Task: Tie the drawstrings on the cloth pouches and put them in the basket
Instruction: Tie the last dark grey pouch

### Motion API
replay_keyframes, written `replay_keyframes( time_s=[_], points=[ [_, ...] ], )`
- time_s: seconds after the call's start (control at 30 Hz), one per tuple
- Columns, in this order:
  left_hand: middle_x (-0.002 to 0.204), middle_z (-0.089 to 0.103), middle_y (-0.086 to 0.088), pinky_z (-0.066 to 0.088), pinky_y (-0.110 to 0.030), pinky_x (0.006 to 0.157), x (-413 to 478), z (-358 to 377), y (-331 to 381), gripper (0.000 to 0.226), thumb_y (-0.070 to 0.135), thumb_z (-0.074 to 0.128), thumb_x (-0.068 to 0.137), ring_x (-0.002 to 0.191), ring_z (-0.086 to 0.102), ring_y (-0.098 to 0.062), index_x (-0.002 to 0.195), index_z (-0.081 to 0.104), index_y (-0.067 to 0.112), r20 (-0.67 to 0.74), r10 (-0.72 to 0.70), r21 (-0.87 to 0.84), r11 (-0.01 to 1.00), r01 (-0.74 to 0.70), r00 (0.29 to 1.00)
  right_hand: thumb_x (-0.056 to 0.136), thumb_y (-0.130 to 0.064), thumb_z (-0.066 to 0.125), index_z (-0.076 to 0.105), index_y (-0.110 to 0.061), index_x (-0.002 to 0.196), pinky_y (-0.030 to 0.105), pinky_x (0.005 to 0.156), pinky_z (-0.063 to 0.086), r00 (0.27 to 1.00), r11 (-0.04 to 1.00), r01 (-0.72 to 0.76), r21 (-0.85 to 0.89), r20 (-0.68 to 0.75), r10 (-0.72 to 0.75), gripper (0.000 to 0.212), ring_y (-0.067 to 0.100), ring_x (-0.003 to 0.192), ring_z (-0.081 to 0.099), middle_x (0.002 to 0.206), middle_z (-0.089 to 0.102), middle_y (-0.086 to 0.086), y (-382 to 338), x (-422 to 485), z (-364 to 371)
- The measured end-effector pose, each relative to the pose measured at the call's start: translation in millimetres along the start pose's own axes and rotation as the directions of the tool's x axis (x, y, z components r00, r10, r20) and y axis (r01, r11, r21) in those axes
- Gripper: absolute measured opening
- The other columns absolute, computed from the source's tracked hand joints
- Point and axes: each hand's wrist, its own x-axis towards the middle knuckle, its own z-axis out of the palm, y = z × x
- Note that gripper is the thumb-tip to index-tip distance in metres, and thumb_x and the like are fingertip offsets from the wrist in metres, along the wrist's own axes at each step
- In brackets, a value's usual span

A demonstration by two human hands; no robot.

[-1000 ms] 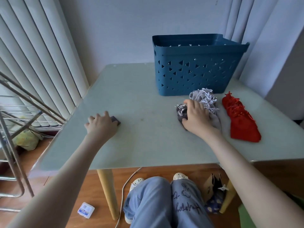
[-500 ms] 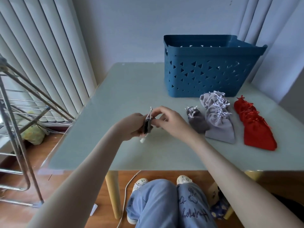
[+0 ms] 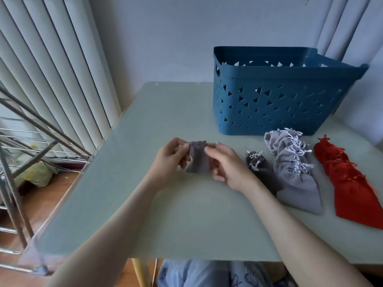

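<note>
While held above the table point(image 3: 145, 214), a small dark grey pouch point(image 3: 198, 159) is pinched at its gathered top edge by the left hand point(image 3: 171, 160) and right hand point(image 3: 226, 165). Left of the blue basket point(image 3: 275, 104), it hangs open-necked. Grey pouches point(image 3: 294, 170) and red pouches point(image 3: 348, 183) are laid before the basket. No legible writing is visible.

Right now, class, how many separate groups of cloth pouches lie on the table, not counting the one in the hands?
3: dark grey pouches nearest the hands, light grey pile beside them, red pile far right. Overlaps hide exact pouch numbers.
</note>
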Motion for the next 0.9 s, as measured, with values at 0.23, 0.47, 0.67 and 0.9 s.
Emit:
replay_keyframes(
  time_s=[0.23,0.47,0.67,0.9],
  points=[
    [0.053,0.056,0.012,0.039,-0.025,0.056,2,3,-1,0.024,0.014,0.047,0.099,0.052,0.046,-0.014,0.077,0.052,0.008,0.001,0.034,0.075,0.997,-0.034,0.999,0.099,-0.02,0.046,0.065,-0.016,0.091,0.029,0.056,0.036,0.986,0.989,0.143,0.049,-0.092,-0.138,0.021,0.025,0.076,0.051,0.088,0.061,0.012,4,8,0],
    [0.056,0.06,0.016,0.039,-0.017,0.055,-3,7,-3,0.024,0.019,0.054,0.095,0.053,0.05,-0.005,0.071,0.054,0.019,-0.009,0.038,0.218,0.975,-0.035,0.999,0.083,-0.033,0.061,0.069,-0.018,0.092,0.041,0.092,0.044,0.994,0.991,0.109,0.074,-0.02,-0.108,0.019,0.022,0.096,0.062,0.098,0.07,0.015,9,6,0],
    [0.054,0.058,0.013,0.039,-0.017,0.054,-6,6,5,0.025,0.014,0.053,0.096,0.051,0.049,-0.007,0.071,0.054,0.015,-0.002,0.04,0.141,0.989,-0.04,0.999,0.084,0.003,0.063,0.063,-0.011,0.107,0.036,0.099,0.044,0.987,0.99,0.144,-0.008,0.074,-0.143,0.027,0.019,0.1,0.062,0.105,0.068,0.014,11,3,0],
    [0.05,0.047,0.011,0.036,-0.025,0.055,-5,5,6,0.039,0.027,0.051,0.095,0.051,0.043,-0.011,0.057,0.046,0.022,-0.108,0.054,0.162,0.986,-0.036,0.993,0.094,-0.009,0.055,0.065,-0.021,0.099,0.035,0.09,0.044,0.988,0.989,0.143,0.037,0.058,-0.145,0.017,0.015,0.094,0.061,0.097,0.068,0.0,8,1,2]
  ],
)
